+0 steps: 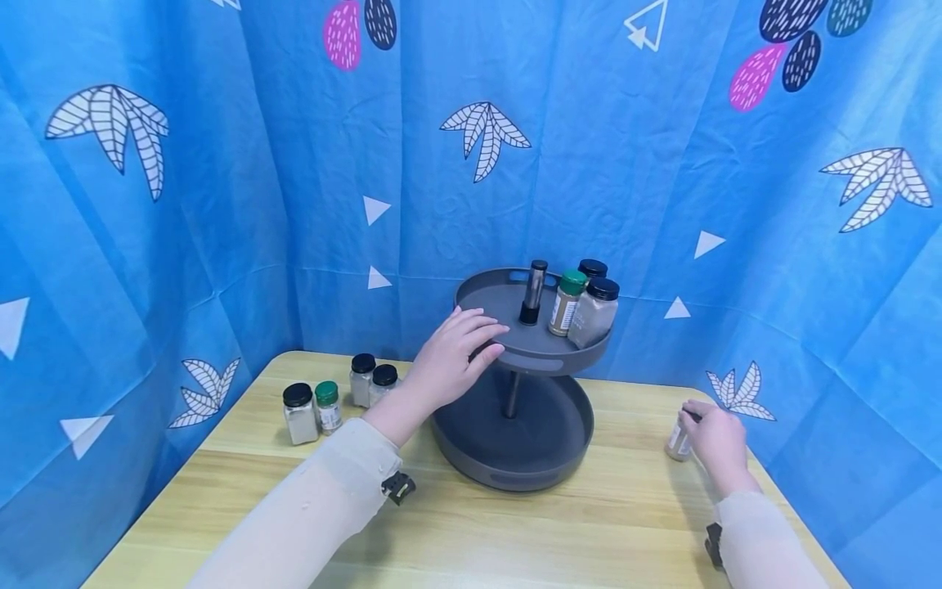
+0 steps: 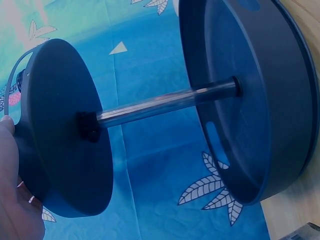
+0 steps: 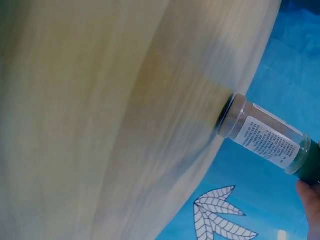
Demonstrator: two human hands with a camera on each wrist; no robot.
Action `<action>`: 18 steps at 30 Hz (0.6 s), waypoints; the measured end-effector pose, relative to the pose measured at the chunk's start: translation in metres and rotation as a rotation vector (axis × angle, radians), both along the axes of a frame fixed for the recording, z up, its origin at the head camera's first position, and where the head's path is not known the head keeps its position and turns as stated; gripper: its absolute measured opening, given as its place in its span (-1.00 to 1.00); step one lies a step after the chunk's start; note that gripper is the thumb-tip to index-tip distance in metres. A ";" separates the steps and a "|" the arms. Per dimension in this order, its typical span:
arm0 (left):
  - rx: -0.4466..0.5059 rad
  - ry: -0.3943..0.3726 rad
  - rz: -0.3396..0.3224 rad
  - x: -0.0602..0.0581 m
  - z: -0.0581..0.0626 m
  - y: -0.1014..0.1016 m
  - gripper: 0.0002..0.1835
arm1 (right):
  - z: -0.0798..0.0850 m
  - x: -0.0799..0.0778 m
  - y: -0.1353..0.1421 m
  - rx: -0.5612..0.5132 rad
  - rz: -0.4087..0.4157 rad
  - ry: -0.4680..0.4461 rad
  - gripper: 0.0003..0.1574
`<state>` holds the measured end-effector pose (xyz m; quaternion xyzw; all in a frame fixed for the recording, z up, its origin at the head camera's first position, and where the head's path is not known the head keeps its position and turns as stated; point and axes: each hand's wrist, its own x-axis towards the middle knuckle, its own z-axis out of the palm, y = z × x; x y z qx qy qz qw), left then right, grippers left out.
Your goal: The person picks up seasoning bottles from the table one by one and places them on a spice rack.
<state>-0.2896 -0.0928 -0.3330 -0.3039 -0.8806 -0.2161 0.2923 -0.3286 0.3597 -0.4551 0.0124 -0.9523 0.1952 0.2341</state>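
A two-tier grey turntable rack (image 1: 515, 470) stands in the middle of the wooden table. My left hand (image 1: 458, 352) rests at the left front rim of its upper tray, fingers extended over the edge. In the left wrist view, that hand (image 2: 15, 185) is beside the tray's rim (image 2: 30, 115). At the table's right side, my right hand (image 1: 715, 442) grips a spice jar (image 1: 678, 442) by its top. The right wrist view shows this jar (image 3: 267, 137) with a white printed label, brownish contents and a dark green cap (image 3: 309, 162).
On the upper tray, a green-capped jar (image 1: 567, 303) and two black-capped jars, one in front (image 1: 594, 313), stand right of the centre post (image 1: 534, 292). Several more jars, including a green-capped one (image 1: 328, 407), are on the table's left. A blue patterned curtain (image 1: 471, 221) hangs behind.
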 end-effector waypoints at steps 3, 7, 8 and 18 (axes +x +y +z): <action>0.001 -0.001 -0.002 0.000 0.000 0.000 -0.59 | 0.002 0.002 -0.002 0.008 0.008 0.008 -0.65; 0.001 -0.003 -0.004 0.000 0.000 0.000 -0.59 | 0.005 0.003 -0.004 0.017 0.017 0.015 -0.65; 0.000 -0.005 -0.002 0.000 0.000 0.000 -0.59 | 0.005 0.004 -0.005 0.016 0.017 0.018 -0.65; -0.018 0.004 0.010 0.001 0.002 0.000 -0.59 | 0.026 0.013 -0.012 0.014 0.025 0.067 -0.69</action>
